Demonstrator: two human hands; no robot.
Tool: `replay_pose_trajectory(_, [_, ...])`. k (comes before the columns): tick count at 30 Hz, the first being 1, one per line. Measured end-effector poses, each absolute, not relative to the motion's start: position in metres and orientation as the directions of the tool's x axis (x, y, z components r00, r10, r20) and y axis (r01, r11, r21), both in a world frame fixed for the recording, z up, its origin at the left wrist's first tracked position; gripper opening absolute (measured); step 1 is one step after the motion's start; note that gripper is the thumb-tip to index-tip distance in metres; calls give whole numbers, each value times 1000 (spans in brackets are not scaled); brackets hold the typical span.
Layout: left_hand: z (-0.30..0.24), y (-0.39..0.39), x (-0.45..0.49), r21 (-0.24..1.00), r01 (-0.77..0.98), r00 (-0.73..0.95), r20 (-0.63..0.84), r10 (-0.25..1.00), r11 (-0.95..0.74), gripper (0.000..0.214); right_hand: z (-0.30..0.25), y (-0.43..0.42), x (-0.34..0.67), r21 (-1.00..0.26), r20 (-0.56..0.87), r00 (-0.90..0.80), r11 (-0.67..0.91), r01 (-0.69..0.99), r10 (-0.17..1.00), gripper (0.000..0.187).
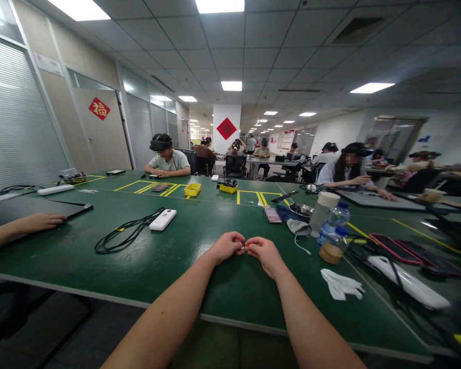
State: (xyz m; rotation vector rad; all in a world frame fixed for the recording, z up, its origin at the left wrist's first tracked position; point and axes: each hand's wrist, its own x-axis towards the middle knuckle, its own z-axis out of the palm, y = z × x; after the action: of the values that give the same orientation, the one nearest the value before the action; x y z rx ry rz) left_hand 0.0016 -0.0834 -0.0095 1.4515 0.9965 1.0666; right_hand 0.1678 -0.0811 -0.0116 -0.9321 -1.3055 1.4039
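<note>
My left hand and my right hand rest together on the green table, fingertips meeting in a pinch. Between the fingertips sits a tiny reddish-white object, too small to name. Both forearms reach in from the bottom of the view. A white power bank with a coiled black cable lies to the left of my hands. A pair of white gloves lies to the right.
Another person's hand rests by a dark tablet at far left. Water bottles, a white cup, phones and a white device crowd the right. Yellow bins stand farther back, with seated people beyond.
</note>
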Motion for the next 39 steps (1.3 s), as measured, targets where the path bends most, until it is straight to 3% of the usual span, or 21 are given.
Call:
replay_pose_trajectory(16, [-8, -83, -1, 987, -68, 279, 161, 947, -148, 24, -11, -81, 168, -988, 70, -221, 37, -149, 973, 16])
replay_pose_trajectory(39, [-5, -86, 1, 992, -9, 282, 127, 951, -129, 22, -10, -81, 169, -984, 66, -235, 24, -179, 970, 14])
